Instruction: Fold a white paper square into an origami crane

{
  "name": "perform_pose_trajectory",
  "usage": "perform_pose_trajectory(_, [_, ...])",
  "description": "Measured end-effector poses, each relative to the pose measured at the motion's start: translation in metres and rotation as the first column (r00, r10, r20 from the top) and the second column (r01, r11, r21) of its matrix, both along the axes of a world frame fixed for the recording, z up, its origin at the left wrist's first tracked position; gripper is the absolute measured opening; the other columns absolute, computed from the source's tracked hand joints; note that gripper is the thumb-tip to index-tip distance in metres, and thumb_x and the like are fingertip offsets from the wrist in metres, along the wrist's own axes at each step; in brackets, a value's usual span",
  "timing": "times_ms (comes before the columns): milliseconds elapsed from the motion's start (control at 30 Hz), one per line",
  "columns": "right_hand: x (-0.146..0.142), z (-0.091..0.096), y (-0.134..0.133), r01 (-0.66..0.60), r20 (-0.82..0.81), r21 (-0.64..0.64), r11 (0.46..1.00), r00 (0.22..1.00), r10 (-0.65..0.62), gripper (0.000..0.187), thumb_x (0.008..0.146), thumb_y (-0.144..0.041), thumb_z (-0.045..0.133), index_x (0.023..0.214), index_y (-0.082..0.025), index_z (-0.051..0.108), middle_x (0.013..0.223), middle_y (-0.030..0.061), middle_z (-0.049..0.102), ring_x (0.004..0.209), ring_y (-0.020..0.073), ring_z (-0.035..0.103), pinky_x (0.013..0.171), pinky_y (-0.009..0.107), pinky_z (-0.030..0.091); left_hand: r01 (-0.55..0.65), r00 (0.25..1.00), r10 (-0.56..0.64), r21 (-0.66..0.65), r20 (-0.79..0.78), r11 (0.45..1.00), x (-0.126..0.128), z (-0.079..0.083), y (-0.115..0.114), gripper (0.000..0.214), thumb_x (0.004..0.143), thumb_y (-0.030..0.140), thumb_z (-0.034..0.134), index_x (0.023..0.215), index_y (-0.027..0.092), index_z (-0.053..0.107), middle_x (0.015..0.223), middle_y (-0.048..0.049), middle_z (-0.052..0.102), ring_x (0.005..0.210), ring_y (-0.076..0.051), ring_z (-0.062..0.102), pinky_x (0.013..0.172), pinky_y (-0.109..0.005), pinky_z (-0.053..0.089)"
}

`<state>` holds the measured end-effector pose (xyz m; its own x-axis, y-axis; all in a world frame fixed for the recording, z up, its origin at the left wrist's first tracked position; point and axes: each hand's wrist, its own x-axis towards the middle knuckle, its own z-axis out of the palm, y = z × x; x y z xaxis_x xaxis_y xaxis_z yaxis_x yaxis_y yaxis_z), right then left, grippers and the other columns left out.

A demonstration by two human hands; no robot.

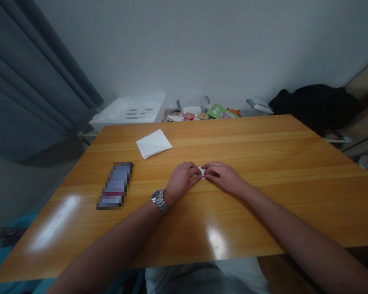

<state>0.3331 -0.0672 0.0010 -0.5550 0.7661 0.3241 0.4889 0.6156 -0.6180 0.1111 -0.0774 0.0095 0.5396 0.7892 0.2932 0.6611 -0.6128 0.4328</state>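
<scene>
The fingers [195, 171] of the left hand [180, 181] are curled and pressed together, their tips pinching one end of a small white folded piece of paper [202, 171]. The fingers [209, 167] of the right hand [225, 177] close on its other end, so the fingertips of both hands nearly meet over it. Only a sliver of the paper shows between them, and its exact shape cannot be told. It lies low against the glossy orange-brown wooden worktop [263, 163], near the middle, and both hands rest on the surface. A silver metal wristwatch [158, 200] sits on the left wrist.

Farther out on the left side, a thin stack of white square paper sheets [153, 143] lies flat, well apart from the hands. Nearer the left edge is a dark rectangular phone [115, 185], its face blurred.

Beyond the far edge stand a white plastic box [129, 110] and a black heap of cloth [315, 104]. A grey pleated curtain [27, 81] hangs at the left.
</scene>
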Motion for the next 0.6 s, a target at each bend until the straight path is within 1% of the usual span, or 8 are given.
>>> perform_pose_trajectory(133, [-0.0013,-0.0005,0.0010,0.002,-0.005,0.002,1.000,1.000,-0.002,0.010,0.094,-0.022,0.061,0.089,-0.020,0.070,0.112,0.0094,0.073,0.104,0.0213,0.066,0.092,0.039,0.051,-0.029,0.996,0.034,-0.056,0.080,0.998,0.0019,-0.0038,0.0015,0.016,0.096,0.030,0.060,0.092,0.020,0.071,0.095,-0.0052,0.067,0.091,-0.020,0.061,0.085,-0.033,0.047])
perform_pose_trajectory(267, [-0.0016,-0.0016,0.0018,0.008,-0.019,0.012,1.000,1.000,-0.008,0.009,0.092,-0.019,0.062,0.086,-0.020,0.069,0.110,0.0094,0.072,0.102,0.0217,0.066,0.090,0.039,0.051,-0.010,0.989,0.021,-0.076,0.144,0.997,0.0017,-0.0055,0.0029,0.012,0.094,0.029,0.063,0.092,0.021,0.071,0.095,-0.0039,0.068,0.092,-0.019,0.061,0.086,-0.033,0.047])
perform_pose_trajectory(433, [-0.0013,-0.0006,0.0019,0.003,-0.020,0.004,1.000,1.000,-0.003,0.008,0.090,-0.018,0.063,0.084,-0.020,0.069,0.111,0.0089,0.071,0.103,0.0217,0.065,0.090,0.038,0.051,0.017,0.989,-0.002,-0.099,0.149,0.995,0.0014,-0.0061,0.0053,0.011,0.092,0.029,0.065,0.091,0.022,0.073,0.095,-0.0036,0.069,0.091,-0.019,0.062,0.086,-0.033,0.047])
perform_pose_trajectory(600, [-0.0019,0.0001,0.0003,0.023,-0.036,-0.018,1.000,0.999,-0.024,0.007,0.088,-0.018,0.065,0.085,-0.021,0.069,0.108,0.0074,0.073,0.100,0.0210,0.066,0.088,0.037,0.051,-0.052,0.983,0.072,-0.118,0.169,0.992,0.0030,-0.0075,0.0056,0.008,0.090,0.027,0.066,0.092,0.020,0.070,0.095,-0.0036,0.067,0.090,-0.018,0.063,0.084,-0.032,0.049])
